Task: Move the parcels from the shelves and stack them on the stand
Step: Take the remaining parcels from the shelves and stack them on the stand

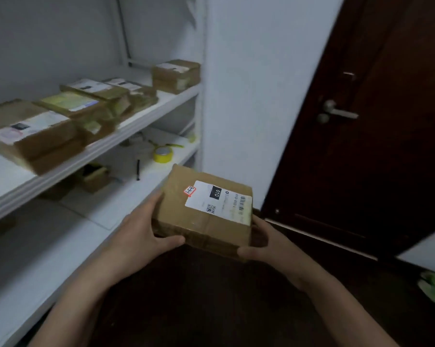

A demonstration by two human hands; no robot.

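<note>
I hold a brown cardboard parcel (186, 216) with a white shipping label and a small red sticker in front of me, clear of the shelves. My left hand (142, 231) grips its left side, thumb across the near edge. My right hand (264, 242) grips its right near corner from below and behind. Several more taped parcels lie in a row on the upper white shelf (141, 118): a flat one at the left (33, 136), overlapping ones in the middle (91, 101), and a small box (176, 75) at the far right end. No stand is in view.
On the lower shelf (126, 194) sit a yellow tape roll (162, 154), a thin dark stick (138, 170) and a small open box (95, 177). A white wall pillar (249, 108) borders the shelves. A dark wooden door with a metal handle (337, 112) stands at the right, above a dark floor.
</note>
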